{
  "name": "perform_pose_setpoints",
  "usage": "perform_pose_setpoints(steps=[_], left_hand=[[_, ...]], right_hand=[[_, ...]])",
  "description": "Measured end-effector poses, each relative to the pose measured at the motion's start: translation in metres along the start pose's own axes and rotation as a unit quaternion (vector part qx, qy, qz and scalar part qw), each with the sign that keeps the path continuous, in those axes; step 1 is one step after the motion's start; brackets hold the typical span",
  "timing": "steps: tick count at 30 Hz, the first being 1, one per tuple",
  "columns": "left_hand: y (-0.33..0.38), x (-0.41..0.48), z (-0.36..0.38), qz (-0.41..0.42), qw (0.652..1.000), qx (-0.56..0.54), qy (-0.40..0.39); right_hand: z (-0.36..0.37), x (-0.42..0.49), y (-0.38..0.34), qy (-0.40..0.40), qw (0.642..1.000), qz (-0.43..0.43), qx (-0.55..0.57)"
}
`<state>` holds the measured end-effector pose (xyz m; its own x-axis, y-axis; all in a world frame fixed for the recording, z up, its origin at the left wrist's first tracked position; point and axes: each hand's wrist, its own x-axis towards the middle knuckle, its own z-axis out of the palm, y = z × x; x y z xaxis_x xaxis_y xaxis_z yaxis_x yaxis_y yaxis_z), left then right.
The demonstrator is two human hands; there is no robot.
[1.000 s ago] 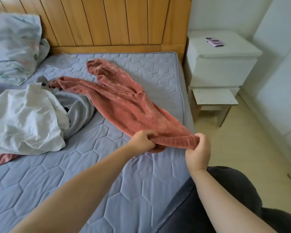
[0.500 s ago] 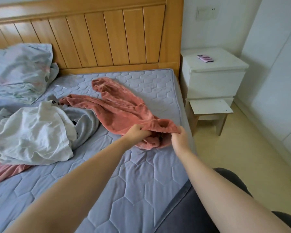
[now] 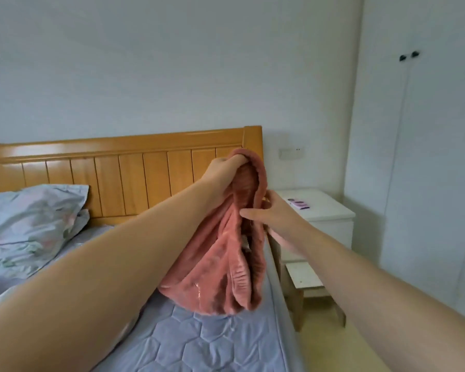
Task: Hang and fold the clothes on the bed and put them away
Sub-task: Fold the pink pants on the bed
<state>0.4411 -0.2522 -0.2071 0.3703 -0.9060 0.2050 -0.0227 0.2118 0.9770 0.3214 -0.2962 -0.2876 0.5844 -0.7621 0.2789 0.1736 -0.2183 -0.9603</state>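
While the left hand (image 3: 226,169) is lifted up, its fingers are curled tightly round the top edge of a salmon-pink fleece garment (image 3: 220,272), and the cloth is bunched inside this fist. From this grip the garment hangs straight down in long soft folds. Just below and to the right of the grip, the right hand (image 3: 277,216) takes the ribbed edge of the same garment. Its thumb lies across the front of the cloth and its fingers are curled behind it, so the edge is pinched between them. The two hands are near each other, the left one higher.

Under the grip, the lowest folds of the garment reach down to a grey-blue quilted mattress with a hexagon pattern (image 3: 212,345), near its right border. I cannot tell if the cloth rests on it or only hangs close above.

Directly behind the grip stands an orange-brown wooden headboard with upright slats (image 3: 124,181). Far to the left of the grip, and lower, a pale blue pillow with a faded flower print (image 3: 30,218) leans against this headboard.

To the right of the grip, beyond the right hand, is a white bedside cabinet (image 3: 333,232) with a small purple flat object (image 3: 298,204) on its top. Below it stands a small stool with a white top (image 3: 304,275). Further right are white wardrobe doors (image 3: 427,157) with two dark knobs (image 3: 408,56).
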Motion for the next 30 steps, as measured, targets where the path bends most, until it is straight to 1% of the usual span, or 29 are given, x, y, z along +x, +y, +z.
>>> perform_pose_setpoints(steps=[2, 5, 7, 9, 11, 14, 17, 20, 21, 22, 23, 24, 25, 26, 28, 30], left_hand=[[0.021, 0.007, 0.028, 0.026, 1.000, -0.004, -0.010], [0.047, 0.014, 0.080, 0.036, 0.995, -0.068, -0.058], [0.064, 0.015, 0.118, 0.031, 0.990, -0.102, -0.092], [0.082, 0.016, 0.154, 0.049, 0.986, -0.115, -0.113], [0.099, 0.021, 0.185, 0.071, 0.984, -0.130, -0.101], [0.120, 0.036, 0.215, 0.105, 0.987, -0.103, -0.072], [0.147, 0.054, 0.237, 0.156, 0.985, -0.055, -0.042], [0.181, 0.071, 0.254, 0.202, 0.979, -0.021, -0.010], [0.189, 0.076, 0.259, 0.211, 0.977, -0.012, -0.001], [0.195, 0.081, 0.263, 0.217, 0.976, -0.001, 0.007], [0.197, 0.086, 0.266, 0.218, 0.976, 0.014, 0.015], [0.197, 0.090, 0.268, 0.213, 0.976, 0.026, 0.023], [0.194, 0.095, 0.268, 0.200, 0.979, 0.033, 0.034], [0.189, 0.102, 0.267, 0.181, 0.982, 0.036, 0.047], [0.178, 0.113, 0.264, 0.140, 0.987, 0.034, 0.065], [0.167, 0.121, 0.259, 0.093, 0.994, 0.006, 0.053]], right_hand=[[-0.011, 0.006, -0.020, 0.066, 0.997, -0.019, -0.034], [-0.038, 0.008, -0.044, 0.136, 0.985, -0.049, -0.094], [-0.068, 0.001, -0.057, 0.215, 0.962, -0.041, -0.164], [-0.110, -0.016, -0.076, 0.328, 0.911, -0.024, -0.250], [-0.157, -0.039, -0.106, 0.418, 0.858, -0.017, -0.297], [-0.215, -0.068, -0.170, 0.496, 0.768, -0.029, -0.404], [-0.251, -0.078, -0.237, 0.532, 0.679, -0.061, -0.502], [-0.268, -0.077, -0.289, 0.533, 0.585, -0.094, -0.603], [-0.272, -0.076, -0.302, 0.527, 0.559, -0.097, -0.633], [-0.277, -0.075, -0.311, 0.515, 0.537, -0.082, -0.663], [-0.280, -0.074, -0.318, 0.494, 0.522, -0.046, -0.693], [-0.283, -0.073, -0.321, 0.466, 0.516, 0.002, -0.719], [-0.286, -0.073, -0.323, 0.442, 0.518, 0.042, -0.731], [-0.289, -0.072, -0.323, 0.425, 0.527, 0.063, -0.734], [-0.294, -0.068, -0.321, 0.406, 0.559, 0.048, -0.722], [-0.296, -0.062, -0.319, 0.373, 0.606, 0.037, -0.702]])
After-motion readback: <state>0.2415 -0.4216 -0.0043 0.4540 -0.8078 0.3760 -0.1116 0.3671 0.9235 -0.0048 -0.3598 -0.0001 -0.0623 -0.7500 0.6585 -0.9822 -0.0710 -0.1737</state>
